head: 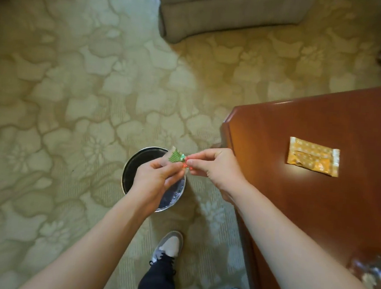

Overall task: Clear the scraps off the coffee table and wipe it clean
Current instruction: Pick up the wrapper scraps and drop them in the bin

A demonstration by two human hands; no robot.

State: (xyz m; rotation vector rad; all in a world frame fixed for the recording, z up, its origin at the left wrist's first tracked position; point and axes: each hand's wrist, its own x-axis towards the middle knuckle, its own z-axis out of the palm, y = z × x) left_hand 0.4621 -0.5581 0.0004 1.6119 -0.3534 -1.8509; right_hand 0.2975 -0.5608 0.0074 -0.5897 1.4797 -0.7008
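A small green and red wrapper scrap (177, 157) is pinched between both hands above a round black waste bin (131, 169) on the carpet. My left hand (156, 178) grips its left side and my right hand (215, 167) pinches its right end. The reddish-brown coffee table (318, 203) stands to the right. An orange snack wrapper (312, 159) lies flat on its top.
A clear crinkled plastic item (375, 271) sits at the table's near right edge. A beige armchair (228, 10) stands at the back. My two shoes (170, 245) are on the patterned carpet (60, 108) by the table's left side.
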